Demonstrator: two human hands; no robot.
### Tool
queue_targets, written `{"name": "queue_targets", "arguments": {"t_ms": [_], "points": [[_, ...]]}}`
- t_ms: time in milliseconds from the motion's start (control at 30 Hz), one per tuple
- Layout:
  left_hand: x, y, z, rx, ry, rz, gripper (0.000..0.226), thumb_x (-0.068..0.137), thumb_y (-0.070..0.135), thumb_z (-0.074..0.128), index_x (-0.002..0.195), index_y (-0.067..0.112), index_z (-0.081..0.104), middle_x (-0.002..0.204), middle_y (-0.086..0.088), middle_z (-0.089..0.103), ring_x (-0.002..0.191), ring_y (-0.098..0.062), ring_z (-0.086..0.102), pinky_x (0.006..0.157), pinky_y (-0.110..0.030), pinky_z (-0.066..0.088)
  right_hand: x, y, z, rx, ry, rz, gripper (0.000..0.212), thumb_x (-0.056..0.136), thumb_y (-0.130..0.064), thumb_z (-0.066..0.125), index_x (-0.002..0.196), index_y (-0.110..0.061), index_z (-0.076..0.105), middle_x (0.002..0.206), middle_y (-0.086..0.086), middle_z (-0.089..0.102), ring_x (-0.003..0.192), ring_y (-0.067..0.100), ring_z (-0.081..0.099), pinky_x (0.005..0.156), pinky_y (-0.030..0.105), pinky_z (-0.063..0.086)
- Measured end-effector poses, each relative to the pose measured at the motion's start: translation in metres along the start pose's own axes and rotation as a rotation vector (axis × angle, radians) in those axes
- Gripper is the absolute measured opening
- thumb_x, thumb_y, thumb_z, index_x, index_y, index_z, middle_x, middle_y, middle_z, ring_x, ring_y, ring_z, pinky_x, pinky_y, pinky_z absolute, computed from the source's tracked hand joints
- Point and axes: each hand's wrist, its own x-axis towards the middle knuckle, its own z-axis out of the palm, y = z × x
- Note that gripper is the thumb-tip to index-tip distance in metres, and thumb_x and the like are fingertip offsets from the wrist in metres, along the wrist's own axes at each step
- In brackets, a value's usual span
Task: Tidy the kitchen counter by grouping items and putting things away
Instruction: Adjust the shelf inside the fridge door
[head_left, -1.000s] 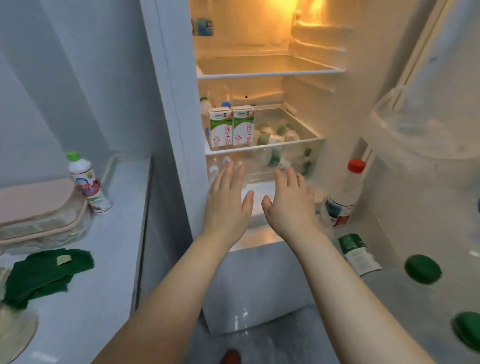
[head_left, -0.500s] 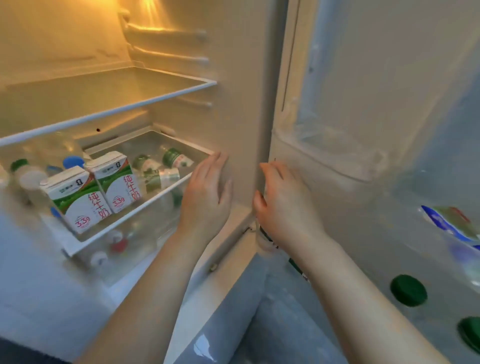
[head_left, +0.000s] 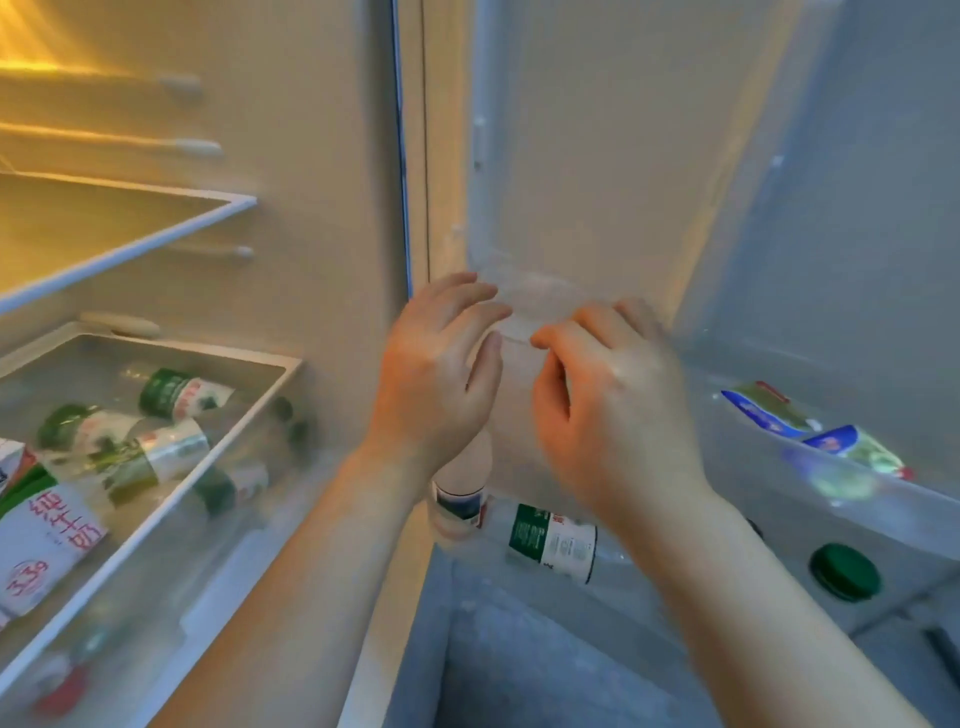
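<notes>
Two hands (head_left: 434, 384), two packets (head_left: 769, 415), one green cap (head_left: 844, 571) (shelf bottles (head_left: 182, 396) blur together).

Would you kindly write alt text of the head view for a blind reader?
The left hand and right hand are at the rim of a clear door bin in an open fridge. Bottles and a milk carton sit on its shelf, left.
</notes>
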Motion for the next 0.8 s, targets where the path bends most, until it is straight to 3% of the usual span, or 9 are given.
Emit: {"name": "queue_targets", "arguments": {"t_ms": [167, 300, 433, 633, 800], "points": [[0.009, 0.013, 0.013, -0.076, -0.048, 0.119, 0.023, 0.086, 0.007, 0.047, 0.086, 0.002, 0.070, 0.084, -0.009, 0.068, 0.088, -0.020, 0.058, 0.087, -0.038, 0.045, -0.001, 0.017, -0.008, -0.086, -0.049, 0.108, 0.013, 0.071, -0.001, 0.052, 0.072, -0.002, 0.064, 0.070, 0.012, 0.058, 0.070, 0.033, 0.052, 0.056, 0.039, 0.045], [0.016, 0.024, 0.016, -0.116, -0.073, 0.156, 0.024, 0.085, 0.009, 0.047, 0.084, 0.002, 0.070, 0.079, -0.009, 0.068, 0.080, -0.022, 0.059, 0.074, -0.034, 0.045, 0.004, 0.022, -0.023, -0.121, -0.078, 0.214, 0.013, 0.075, -0.008, 0.053, 0.076, -0.005, 0.066, 0.075, 0.011, 0.060, 0.074, 0.035, 0.056, 0.058, 0.037, 0.048], [0.024, 0.037, 0.020, -0.133, -0.105, 0.179, 0.024, 0.084, 0.009, 0.047, 0.083, 0.002, 0.070, 0.076, -0.008, 0.068, 0.072, -0.026, 0.064, 0.065, -0.036, 0.046, 0.011, 0.042, -0.046, -0.277, -0.244, 0.460, 0.015, 0.088, -0.015, 0.053, 0.092, -0.013, 0.067, 0.095, 0.005, 0.062, 0.092, 0.029, 0.056, 0.076, 0.039, 0.047], [0.031, 0.050, 0.025, -0.203, -0.206, 0.186, 0.022, 0.084, 0.014, 0.050, 0.086, 0.005, 0.071, 0.085, -0.006, 0.068, 0.082, -0.025, 0.063, 0.069, -0.036, 0.045, 0.009, 0.074, -0.076, -0.287, -0.389, 0.687, 0.020, 0.086, -0.011, 0.054, 0.089, -0.022, 0.070, 0.095, 0.002, 0.069, 0.092, 0.030, 0.062, 0.078, 0.034, 0.050], [0.041, 0.064, 0.028, -0.269, -0.292, 0.183, 0.026, 0.083, 0.021, 0.049, 0.091, 0.010, 0.072, 0.090, -0.002, 0.068, 0.090, -0.020, 0.061, 0.078, -0.031, 0.044, 0.004, 0.091, -0.092, -0.285, -0.542, 0.721, 0.016, 0.085, -0.013, 0.060, 0.085, -0.025, 0.071, 0.093, -0.001, 0.070, 0.086, 0.021, 0.061, 0.070, 0.027, 0.043]]}}
